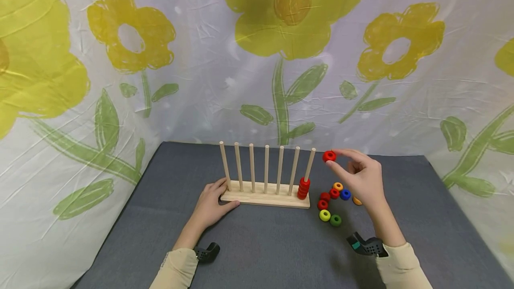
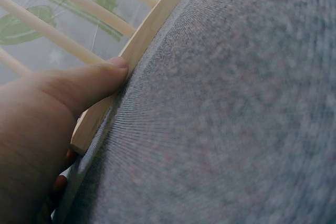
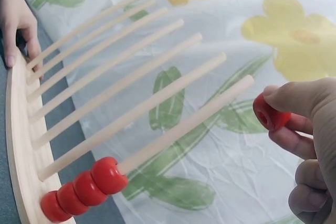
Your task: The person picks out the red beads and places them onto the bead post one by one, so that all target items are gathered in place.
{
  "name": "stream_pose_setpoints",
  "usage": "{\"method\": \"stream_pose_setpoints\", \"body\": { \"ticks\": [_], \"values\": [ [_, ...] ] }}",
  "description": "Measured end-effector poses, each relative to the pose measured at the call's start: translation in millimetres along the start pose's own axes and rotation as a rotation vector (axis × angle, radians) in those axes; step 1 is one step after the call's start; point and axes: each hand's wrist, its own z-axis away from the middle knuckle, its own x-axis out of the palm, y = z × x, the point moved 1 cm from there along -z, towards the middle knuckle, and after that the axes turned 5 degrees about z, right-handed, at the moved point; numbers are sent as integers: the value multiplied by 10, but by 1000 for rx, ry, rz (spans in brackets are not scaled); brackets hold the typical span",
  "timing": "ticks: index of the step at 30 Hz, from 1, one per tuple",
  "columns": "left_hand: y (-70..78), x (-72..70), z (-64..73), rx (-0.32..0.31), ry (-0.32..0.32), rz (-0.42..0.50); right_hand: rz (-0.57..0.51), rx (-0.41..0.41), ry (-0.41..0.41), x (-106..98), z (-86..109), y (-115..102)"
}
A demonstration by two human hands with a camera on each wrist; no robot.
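Note:
A wooden peg rack [image 1: 257,197] with several upright pegs stands on the table. Several red beads [image 1: 304,188] are stacked on its rightmost peg; the other pegs are bare. My left hand [image 1: 210,202] holds the rack's left end, its thumb [image 2: 107,77] along the front edge and the fingers around behind, partly hidden. My right hand [image 1: 363,175] pinches a red bead [image 1: 329,156] between thumb and fingers. That bead is in the air, just right of the rightmost peg's tip [image 3: 245,81] and apart from it.
Loose beads lie right of the rack: red ones [image 1: 323,204], a yellow [image 1: 325,215], a green [image 1: 335,220], a blue [image 1: 345,194] and orange ones [image 1: 338,186], one partly behind the right hand. Behind the dark table [image 1: 273,249] hangs a flowered cloth [image 1: 201,101].

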Motion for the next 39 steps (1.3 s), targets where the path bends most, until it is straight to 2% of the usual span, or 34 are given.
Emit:
{"method": "stream_pose_setpoints", "body": {
  "ticks": [9, 11, 26, 30, 32, 39],
  "values": [
    [6, 2, -1, -5, -1, -1, -36, -19, 19, -51, -45, -396],
    [9, 2, 0, -8, -1, -3, -44, -18, 22, -54, -49, -426],
    [0, 6, -1, -7, -3, -7, -59, -27, 37, -40, -71, -420],
    [-1, 5, -2, -5, 0, -7, -51, -33, 24, 7, -70, -221],
    [1, 5, -2, -6, -1, -6, -50, -42, 22, 17, -72, -189],
    [10, -4, 0, -13, -8, 0, -62, -41, 27, -36, -98, -475]
  ]
}}
